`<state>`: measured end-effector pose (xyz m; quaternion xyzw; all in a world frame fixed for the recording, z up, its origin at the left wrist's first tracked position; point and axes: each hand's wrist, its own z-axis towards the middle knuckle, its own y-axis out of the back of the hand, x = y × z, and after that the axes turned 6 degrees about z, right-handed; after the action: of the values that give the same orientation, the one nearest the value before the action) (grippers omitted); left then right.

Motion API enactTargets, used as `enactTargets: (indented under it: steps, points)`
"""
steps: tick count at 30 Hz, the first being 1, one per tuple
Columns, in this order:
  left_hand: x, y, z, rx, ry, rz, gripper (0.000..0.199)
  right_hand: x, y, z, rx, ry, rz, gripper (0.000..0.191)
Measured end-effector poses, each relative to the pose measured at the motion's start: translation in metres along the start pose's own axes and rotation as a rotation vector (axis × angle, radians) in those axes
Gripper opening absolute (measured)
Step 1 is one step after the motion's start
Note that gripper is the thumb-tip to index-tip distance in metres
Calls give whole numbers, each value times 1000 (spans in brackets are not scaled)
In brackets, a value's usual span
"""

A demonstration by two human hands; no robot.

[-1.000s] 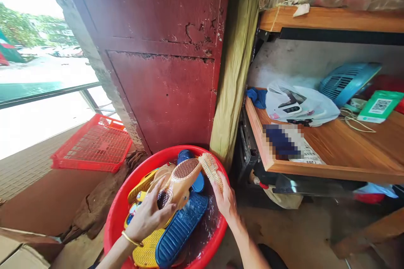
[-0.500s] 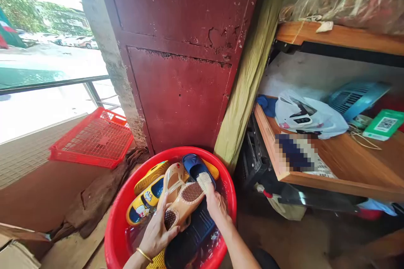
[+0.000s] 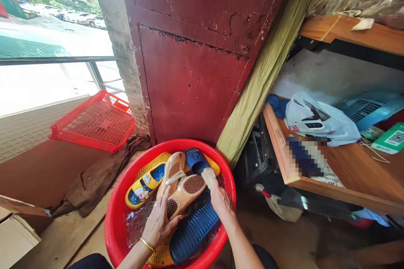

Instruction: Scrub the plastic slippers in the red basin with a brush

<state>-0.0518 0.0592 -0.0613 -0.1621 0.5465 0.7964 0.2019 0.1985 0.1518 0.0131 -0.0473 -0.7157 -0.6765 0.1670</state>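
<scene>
We see our left hand (image 3: 160,222) wrapped around the heel end of a tan sandal (image 3: 184,191), holding it sole-up and tilted over the red basin (image 3: 115,222), so the ribbed sole faces the brush. Our right hand (image 3: 221,201) is closed on a scrubbing brush (image 3: 208,175), bristles set against the toe end of that sole at about 1 o'clock from the left hand. The sandal sits in the middle of the basin, above shallow water, resting partly on a dark blue slipper (image 3: 194,231) that lies sole-up at 5 o'clock. A second tan sandal (image 3: 172,171) lies just beside it at 11 o'clock, and a yellow slipper with a cartoon print (image 3: 143,185) lies at 10 o'clock against the rim. Another blue slipper (image 3: 195,159) shows at 12 o'clock. Outside the basin, a red plastic crate (image 3: 94,122) leans at 10 o'clock, a brown rag (image 3: 94,180) lies below it, and a wooden shelf (image 3: 347,176) with a white plastic bag (image 3: 318,119) stands at 3 o'clock.
</scene>
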Motion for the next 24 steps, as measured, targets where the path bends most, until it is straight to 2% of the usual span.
enactTargets:
  steps: [3,6,9,12,17,20,22,24]
  points:
    - [4,13,-6,125,40,11,105,-7,-4,-5,-28,33,26,53]
    - [8,24,-14,249,158,53,90,-10,-11,-21,-79,50,20,58]
    - [5,27,-17,453,283,97,84,-9,-18,-36,-9,46,-79,62]
    - [-2,19,-10,592,315,124,86,1,-23,-44,94,29,-134,62]
    - [0,8,7,603,347,90,90,11,-12,-30,125,-10,-55,54]
    - [5,12,13,566,378,-71,89,7,0,-29,105,-17,-33,52]
    - [6,16,16,552,402,-238,84,6,2,-38,70,33,-4,56]
    - [3,20,17,534,426,-363,83,11,-4,-52,55,166,43,58]
